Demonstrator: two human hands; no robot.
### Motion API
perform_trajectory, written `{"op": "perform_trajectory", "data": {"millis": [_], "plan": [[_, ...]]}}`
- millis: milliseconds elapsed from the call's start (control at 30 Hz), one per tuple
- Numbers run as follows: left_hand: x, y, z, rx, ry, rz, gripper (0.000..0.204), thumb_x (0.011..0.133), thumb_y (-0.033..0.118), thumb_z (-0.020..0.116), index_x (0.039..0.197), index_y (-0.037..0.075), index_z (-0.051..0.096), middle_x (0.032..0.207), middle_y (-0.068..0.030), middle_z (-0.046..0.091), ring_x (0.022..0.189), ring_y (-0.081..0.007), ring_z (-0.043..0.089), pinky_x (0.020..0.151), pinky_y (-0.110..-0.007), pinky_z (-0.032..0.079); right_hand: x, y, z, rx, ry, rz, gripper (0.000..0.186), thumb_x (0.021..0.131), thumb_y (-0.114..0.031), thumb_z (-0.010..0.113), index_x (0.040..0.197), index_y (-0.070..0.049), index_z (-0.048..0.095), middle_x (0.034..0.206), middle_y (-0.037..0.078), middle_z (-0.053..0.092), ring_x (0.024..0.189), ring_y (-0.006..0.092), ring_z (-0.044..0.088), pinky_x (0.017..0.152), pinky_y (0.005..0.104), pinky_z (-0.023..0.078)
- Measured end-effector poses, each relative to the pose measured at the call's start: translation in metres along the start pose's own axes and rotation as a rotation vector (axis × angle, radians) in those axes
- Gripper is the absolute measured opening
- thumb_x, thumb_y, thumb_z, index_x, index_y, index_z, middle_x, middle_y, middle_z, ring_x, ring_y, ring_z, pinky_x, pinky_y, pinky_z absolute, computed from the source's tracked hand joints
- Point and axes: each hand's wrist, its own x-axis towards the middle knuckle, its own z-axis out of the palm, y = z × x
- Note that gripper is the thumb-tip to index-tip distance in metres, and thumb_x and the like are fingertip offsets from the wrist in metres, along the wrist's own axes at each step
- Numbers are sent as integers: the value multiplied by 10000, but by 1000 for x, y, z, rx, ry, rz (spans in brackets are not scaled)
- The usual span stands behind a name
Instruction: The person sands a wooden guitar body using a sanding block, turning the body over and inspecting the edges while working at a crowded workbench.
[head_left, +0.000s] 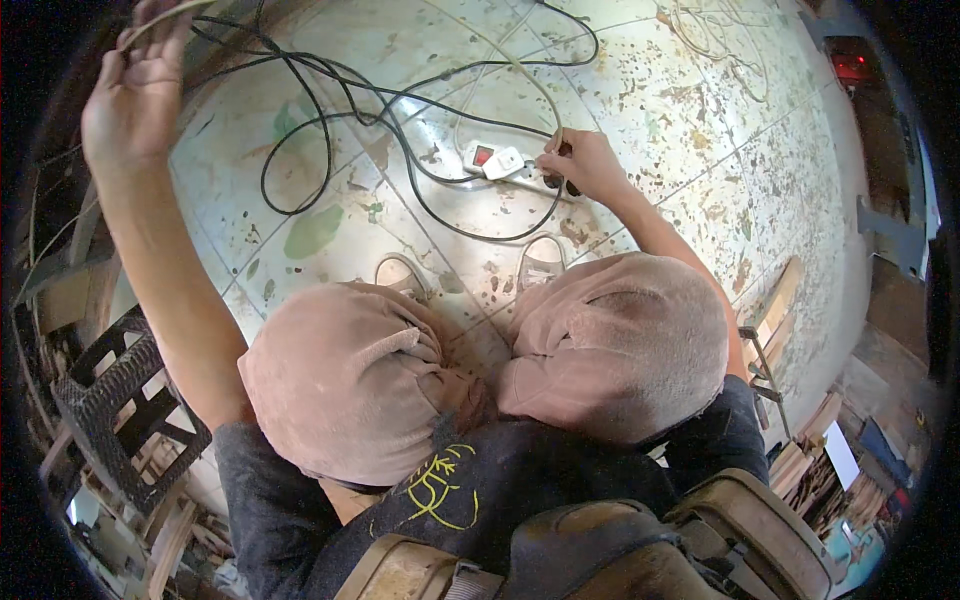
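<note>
I am crouching over a stained tiled floor (700, 150), my knees in pinkish trousers below. My right hand (580, 162) reaches down to a white power strip (505, 165) with a red switch, its fingers closed on a dark plug at the strip's right end. My left hand (135, 85) is raised at the upper left and grips a thin pale cord or strip near the frame's top. Black cables (330, 110) loop across the floor between the two hands, and a white cord (520, 70) runs up from the strip.
A black plastic crate (120, 400) stands at my left, among wooden pieces. Stacked wood strips (780, 310) and a small metal frame lie at the right. My shoes (540, 262) rest on the tiles just below the strip. A dark tool bag hangs at my front.
</note>
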Motion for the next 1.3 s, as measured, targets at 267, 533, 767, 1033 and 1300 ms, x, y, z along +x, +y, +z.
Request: {"op": "perform_trajectory", "data": {"millis": [267,533,767,1033,1300], "plan": [[-45,-70,-56,151,-73,-439,504,1058,354,399,1279,-96,456,1332,-270,561,1198,-336,601,970,-391,521,4,12,41,-12,39,118,312,780,-286,754,847,10,681,742,176,680,696,311,666,673,394,514],[-86,-103,-115,232,-184,-707,429,1023,335,485,1291,8,561,1280,-162,630,1094,-255,645,932,-347,514,15,8,45,-145,114,18,319,807,-319,682,838,-3,652,776,210,661,727,390,637,677,460,493],[-118,-120,-127,252,-93,-799,397,1015,327,518,1294,46,545,1239,-135,643,1072,-260,644,988,-402,500,4,20,53,-123,106,-87,254,825,-218,711,800,13,608,725,206,649,680,379,632,628,451,483],[-118,-90,-109,435,-125,-815,403,1004,349,549,1288,64,574,1247,-95,645,1039,-187,662,933,-325,528,-3,31,46,-158,26,-320,202,809,-125,714,782,16,573,725,217,605,713,421,591,651,487,445],[-85,-76,-85,473,-233,-792,401,1011,341,555,1293,57,577,1264,-104,644,1077,-193,645,987,-335,503,20,62,60,-278,-22,-366,224,810,-173,703,803,1,561,787,197,607,756,410,601,670,502,456]]}}
